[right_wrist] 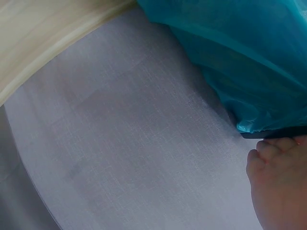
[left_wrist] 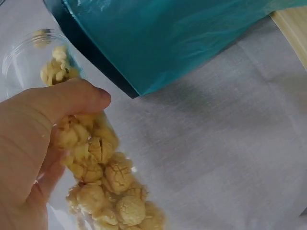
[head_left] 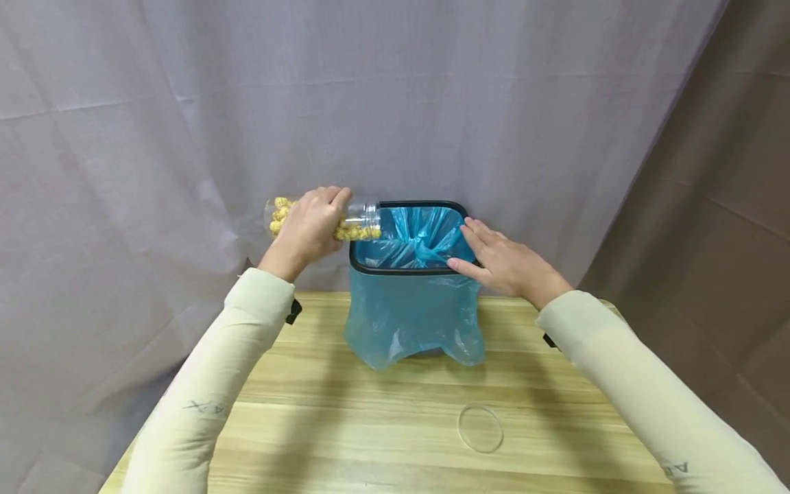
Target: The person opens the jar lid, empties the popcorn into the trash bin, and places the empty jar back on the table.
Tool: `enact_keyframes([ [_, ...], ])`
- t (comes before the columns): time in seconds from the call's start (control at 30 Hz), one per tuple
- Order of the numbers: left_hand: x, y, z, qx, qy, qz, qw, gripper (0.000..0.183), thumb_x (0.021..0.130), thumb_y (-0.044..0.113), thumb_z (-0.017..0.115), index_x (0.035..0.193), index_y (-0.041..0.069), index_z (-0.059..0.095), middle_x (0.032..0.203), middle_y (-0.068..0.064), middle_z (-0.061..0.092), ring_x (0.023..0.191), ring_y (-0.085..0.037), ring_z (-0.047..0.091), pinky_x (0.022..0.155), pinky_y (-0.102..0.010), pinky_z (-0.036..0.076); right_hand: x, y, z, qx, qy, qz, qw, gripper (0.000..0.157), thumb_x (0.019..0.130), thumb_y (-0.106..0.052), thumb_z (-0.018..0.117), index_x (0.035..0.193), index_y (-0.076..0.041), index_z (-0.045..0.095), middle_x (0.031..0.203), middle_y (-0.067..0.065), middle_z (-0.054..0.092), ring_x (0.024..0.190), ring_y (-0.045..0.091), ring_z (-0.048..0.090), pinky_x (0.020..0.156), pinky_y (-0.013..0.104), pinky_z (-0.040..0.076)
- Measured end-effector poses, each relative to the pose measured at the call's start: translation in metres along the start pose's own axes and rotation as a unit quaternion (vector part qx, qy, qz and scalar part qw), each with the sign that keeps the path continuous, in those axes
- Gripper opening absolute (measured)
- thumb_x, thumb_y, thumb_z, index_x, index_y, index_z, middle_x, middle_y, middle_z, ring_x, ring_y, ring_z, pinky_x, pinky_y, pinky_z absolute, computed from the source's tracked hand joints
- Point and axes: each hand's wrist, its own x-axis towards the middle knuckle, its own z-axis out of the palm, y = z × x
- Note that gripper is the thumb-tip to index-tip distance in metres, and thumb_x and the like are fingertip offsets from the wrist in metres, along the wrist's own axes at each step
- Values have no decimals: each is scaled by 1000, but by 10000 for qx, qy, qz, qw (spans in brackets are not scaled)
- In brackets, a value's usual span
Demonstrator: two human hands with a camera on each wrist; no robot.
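My left hand (head_left: 313, 226) grips a clear jar (head_left: 361, 211) of yellow popcorn (left_wrist: 129, 210) around its middle. The jar lies on its side in the air, its uncapped mouth at the left edge of the trash bin. Popcorn spreads along the jar's lower side up to the mouth. A blue bag (head_left: 413, 309) lines the bin, folded over outside under a black rim (head_left: 412, 272), with gathered plastic inside. At the bin's right side my right hand (head_left: 512, 264) rests on the rim, fingers extended and thumb apart toward the front edge.
The bin stands toward the back of a wood-grain table (head_left: 370, 425). A thin pale ring (head_left: 480, 429) lies on the tabletop in front of it, slightly right. Behind hangs a grey cloth (head_left: 432, 103), with a darker cloth (head_left: 710, 226) on the right.
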Motion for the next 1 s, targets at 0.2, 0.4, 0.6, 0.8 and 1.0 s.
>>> enact_keyframes([
  [0.2,2,0,6,347,230,249,9988,76,71,6,93,137,-3,55,135,-21,68,127,-40,65,118,-48,48,0,0,2,-50,17,4,10000,96,105,-73,28,169,-4,9,179,16,4,166,38,7,132,61,16],
  [0.4,5,-1,7,528,647,572,9949,67,73,-4,86,133,-5,58,130,-21,71,123,-39,67,117,-48,49,1,0,2,-65,11,14,10000,96,105,-72,29,169,-5,9,179,16,4,166,39,7,132,61,16],
  [0.6,8,-1,10,548,899,788,9913,58,74,-11,78,129,-5,61,126,-20,73,119,-38,69,114,-47,51,2,-1,2,-82,30,-13,10000,96,105,-72,29,169,-4,9,179,17,4,166,38,7,132,61,16],
  [0.8,10,1,12,724,1049,958,9872,51,79,-15,72,128,-3,63,126,-19,75,117,-37,71,112,-46,53,3,-1,3,-74,42,3,10000,95,105,-72,30,169,-4,9,179,17,5,166,39,7,133,60,16],
  [1.0,12,3,11,890,1074,1091,9842,48,84,-14,71,130,-2,64,128,-18,74,119,-35,70,112,-46,53,3,-2,4,-70,64,-25,10000,96,105,-72,29,169,-4,10,179,17,6,166,39,8,133,60,16],
])
